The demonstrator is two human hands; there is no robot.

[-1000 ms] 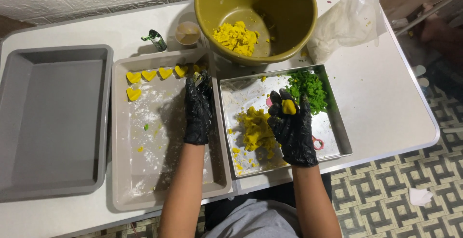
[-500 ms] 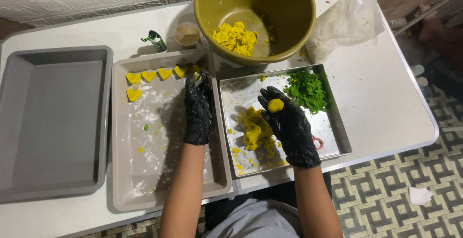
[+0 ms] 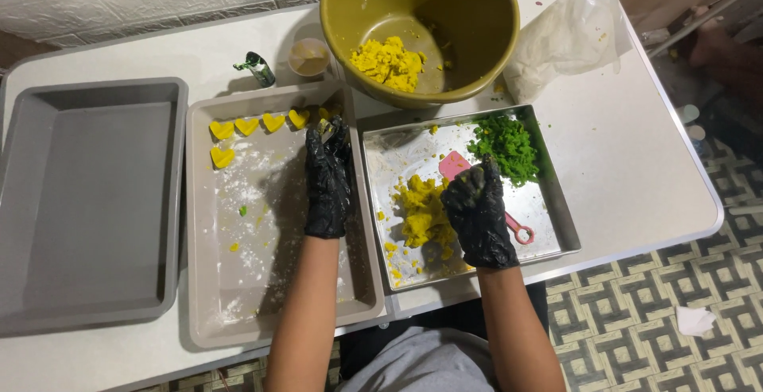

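While both black-gloved hands work over the table [image 3: 636,146], the steel tray [image 3: 556,225] serves as the landmark. Inside it, the right hand [image 3: 477,216] is curled shut at the edge of the yellow dough [image 3: 421,213]; whether it pinches any I cannot tell. A pink scraper [image 3: 455,165] lies just beyond that hand, green dough [image 3: 509,144] farther still. Left of the tray, the left hand [image 3: 327,177] lies open and flat in a floured beige tray [image 3: 270,312], fingertips near yellow heart shapes [image 3: 246,126]. Beyond the steel tray stands an olive bowl [image 3: 477,11].
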